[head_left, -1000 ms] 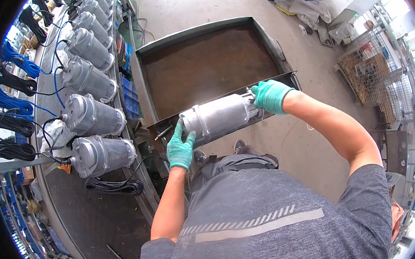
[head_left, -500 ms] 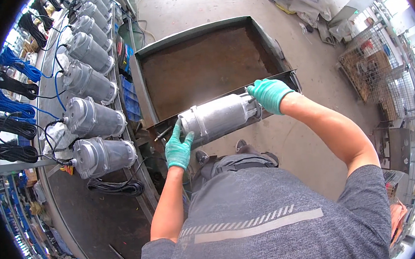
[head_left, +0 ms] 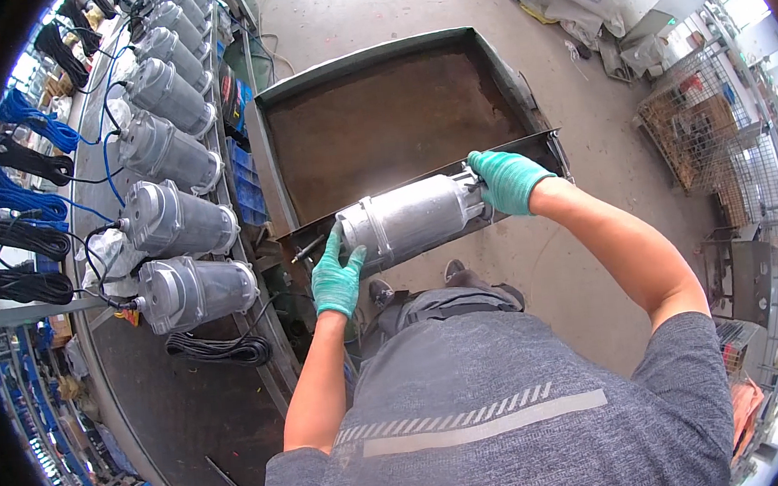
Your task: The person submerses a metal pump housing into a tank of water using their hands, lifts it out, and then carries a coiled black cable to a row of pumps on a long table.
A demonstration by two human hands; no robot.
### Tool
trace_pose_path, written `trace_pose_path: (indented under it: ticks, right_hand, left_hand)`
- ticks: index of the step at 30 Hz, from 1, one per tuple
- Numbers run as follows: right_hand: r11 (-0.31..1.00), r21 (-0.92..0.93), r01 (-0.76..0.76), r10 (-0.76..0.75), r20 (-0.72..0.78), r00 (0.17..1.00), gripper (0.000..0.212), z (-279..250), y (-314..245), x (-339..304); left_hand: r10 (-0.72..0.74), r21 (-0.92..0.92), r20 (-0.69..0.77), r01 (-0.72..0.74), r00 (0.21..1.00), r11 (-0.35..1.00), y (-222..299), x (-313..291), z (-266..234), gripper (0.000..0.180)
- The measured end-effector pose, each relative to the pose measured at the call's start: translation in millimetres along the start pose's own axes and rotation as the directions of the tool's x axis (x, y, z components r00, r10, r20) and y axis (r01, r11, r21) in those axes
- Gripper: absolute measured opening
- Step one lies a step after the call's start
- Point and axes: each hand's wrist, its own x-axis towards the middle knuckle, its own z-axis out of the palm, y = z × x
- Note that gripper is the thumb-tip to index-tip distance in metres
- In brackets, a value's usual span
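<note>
At the near rim of the tray: one motor held level in both hands.
Motor (head_left: pixel 413 220): silver ribbed cylinder, lying on its side, carried just above the tray's near wall, not set down.
Left hand (head_left: pixel 337 280): green glove, cupped under the motor's wide capped end, fingers closed on it.
Right hand (head_left: pixel 506 180): green glove, gripping the narrower far end of the motor.
Tray (head_left: pixel 364 60): large dark metal bin with a rusty brown floor, nothing seen lying in it.
Bench (head_left: pixel 163 411): long dark surface at the person's left.
Row of motors (head_left: pixel 179 226): like cylinders lined along the bench, each wired to coiled cables (head_left: pixel 23 233).
Done, as judged: one motor is off the bench and at the tray.
Left, as judged: it is not yet lowered in; the row on the bench stands untouched.
</note>
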Motion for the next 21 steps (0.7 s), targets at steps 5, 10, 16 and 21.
trace_pose_path:
  ticks: [5, 10, 16, 21]
  right_hand:
    - [1.000, 0.004, 0.029, -0.028, -0.082, 0.996, 0.021, 6.0, 3.4, 3.6]
    - [0.896, -0.304, 0.325, -0.383, -0.155, 0.911, 0.017, -5.5, 9.4, -2.4]
    - [0.965, 0.256, 0.053, 0.041, -0.350, 0.936, 0.021, -28.1, 41.0, -25.5]
    - [0.482, 0.853, -0.199, 0.707, -0.245, 0.663, 0.016, 22.5, 132.4, -66.3]
  left_hand:
    - [-0.004, 0.003, -0.003, 0.004, 1.000, 1.000, -0.5, 0.2, -0.3, 0.071]
    - [-0.058, -0.044, 0.029, 0.059, 0.998, 0.997, 9.0, -1.2, -2.0, 0.072]
    - [-0.017, -0.046, -0.009, 0.017, 1.000, 0.999, 1.4, -0.5, 4.5, 0.071]
    - [-0.019, -0.070, -0.025, 0.017, 0.999, 0.997, 15.6, -2.7, -1.7, 0.071]
